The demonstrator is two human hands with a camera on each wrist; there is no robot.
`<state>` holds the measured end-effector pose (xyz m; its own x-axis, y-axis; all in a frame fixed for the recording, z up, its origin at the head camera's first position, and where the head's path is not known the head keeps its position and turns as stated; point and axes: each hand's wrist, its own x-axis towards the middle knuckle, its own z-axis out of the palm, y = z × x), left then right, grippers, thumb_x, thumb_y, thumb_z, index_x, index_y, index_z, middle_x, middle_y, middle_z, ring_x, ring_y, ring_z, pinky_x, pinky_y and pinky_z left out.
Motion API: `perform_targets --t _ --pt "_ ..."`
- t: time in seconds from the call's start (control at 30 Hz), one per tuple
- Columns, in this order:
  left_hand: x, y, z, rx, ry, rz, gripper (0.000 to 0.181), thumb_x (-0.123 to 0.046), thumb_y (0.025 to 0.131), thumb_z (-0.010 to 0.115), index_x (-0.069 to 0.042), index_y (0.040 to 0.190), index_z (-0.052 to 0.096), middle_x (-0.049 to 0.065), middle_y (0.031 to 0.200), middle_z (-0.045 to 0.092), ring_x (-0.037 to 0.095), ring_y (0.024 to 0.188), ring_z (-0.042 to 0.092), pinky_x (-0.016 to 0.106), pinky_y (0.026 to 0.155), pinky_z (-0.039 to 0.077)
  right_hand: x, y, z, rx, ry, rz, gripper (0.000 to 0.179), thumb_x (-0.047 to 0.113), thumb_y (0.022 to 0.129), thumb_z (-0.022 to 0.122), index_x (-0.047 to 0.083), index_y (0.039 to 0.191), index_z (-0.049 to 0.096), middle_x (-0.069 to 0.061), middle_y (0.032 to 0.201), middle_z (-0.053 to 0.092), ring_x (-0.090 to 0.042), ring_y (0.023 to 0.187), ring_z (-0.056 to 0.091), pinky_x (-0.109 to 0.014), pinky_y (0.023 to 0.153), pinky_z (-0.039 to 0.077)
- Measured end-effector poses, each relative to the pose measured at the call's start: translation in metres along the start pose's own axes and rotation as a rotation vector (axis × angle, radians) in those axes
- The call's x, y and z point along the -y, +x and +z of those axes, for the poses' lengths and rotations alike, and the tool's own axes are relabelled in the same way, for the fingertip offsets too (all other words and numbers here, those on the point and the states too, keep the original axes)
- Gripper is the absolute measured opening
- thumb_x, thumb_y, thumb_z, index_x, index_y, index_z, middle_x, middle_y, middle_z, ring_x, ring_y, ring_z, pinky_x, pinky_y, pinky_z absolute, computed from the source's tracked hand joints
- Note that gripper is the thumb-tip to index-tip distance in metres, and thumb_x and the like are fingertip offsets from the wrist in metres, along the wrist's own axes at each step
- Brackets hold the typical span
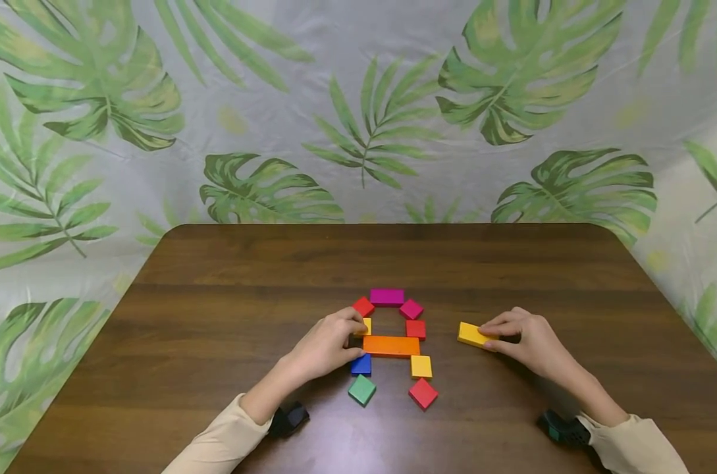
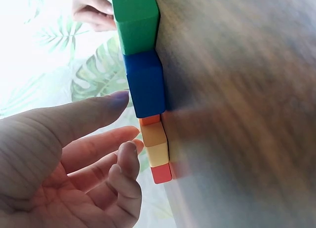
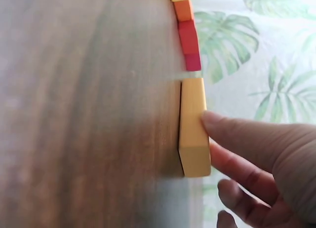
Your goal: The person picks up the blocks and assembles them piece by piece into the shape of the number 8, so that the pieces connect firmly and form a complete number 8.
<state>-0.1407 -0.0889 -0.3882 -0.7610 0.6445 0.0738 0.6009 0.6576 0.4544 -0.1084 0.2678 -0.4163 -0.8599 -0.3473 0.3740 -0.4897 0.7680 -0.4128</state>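
Note:
On the table, small blocks form an A-like outline. My left hand [image 1: 328, 342] reaches over its left side, thumb tip at the blue block [image 2: 145, 85] and fingertips by a yellow block [image 1: 367, 326]; its fingers are spread and loosely bent. Beside its thumb lies the long orange block [image 1: 392, 346]. Right of the outline, my right hand [image 1: 532, 339] pinches a long yellow block [image 1: 471, 334] between thumb and fingers. That block lies flat on the table in the right wrist view, the thumb [image 3: 217, 122] against its near side.
A purple block [image 1: 387, 297] tops the outline, with red [image 1: 363, 307] and magenta [image 1: 411, 309] blocks at its corners. Lower down are a green block [image 1: 362, 390], a yellow block [image 1: 421, 367] and a red block [image 1: 423, 394]. Behind the wooden table [image 1: 245, 263] hangs a leaf-patterned cloth [image 1: 394, 39].

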Motion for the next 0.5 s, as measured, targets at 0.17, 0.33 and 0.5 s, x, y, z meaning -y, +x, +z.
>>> perform_targets --t 0.17,0.33,0.5 --pt "-0.002 0.001 -0.001 -0.004 0.013 0.011 0.027 -0.018 0.081 0.073 -0.005 0.105 0.069 0.004 0.106 0.06 0.007 0.066 0.047 0.015 0.062 0.043 0.009 -0.01 -0.004 -0.004 0.016 -0.116 0.028 0.006 0.062 0.082 0.013 0.088 0.077 0.009 0.086 0.068 0.003 0.077 0.05 -0.012 0.062 0.043" --pt "-0.003 -0.002 -0.002 -0.001 0.013 0.002 0.027 -0.017 0.081 0.073 -0.005 0.104 0.07 0.003 0.106 0.06 0.006 0.066 0.047 0.015 0.062 0.043 0.019 -0.022 -0.003 0.004 0.076 -0.244 0.03 0.004 0.058 0.084 0.013 0.086 0.077 0.009 0.086 0.067 0.002 0.078 0.049 -0.006 0.066 0.039" --pt "-0.002 -0.003 0.0 -0.004 0.008 0.002 0.026 -0.015 0.08 0.073 -0.004 0.104 0.07 0.004 0.105 0.06 0.006 0.066 0.047 0.015 0.062 0.043 0.028 -0.037 0.0 0.024 0.15 -0.36 0.025 0.01 0.063 0.083 0.015 0.087 0.077 0.01 0.089 0.065 0.0 0.082 0.049 -0.005 0.07 0.039"
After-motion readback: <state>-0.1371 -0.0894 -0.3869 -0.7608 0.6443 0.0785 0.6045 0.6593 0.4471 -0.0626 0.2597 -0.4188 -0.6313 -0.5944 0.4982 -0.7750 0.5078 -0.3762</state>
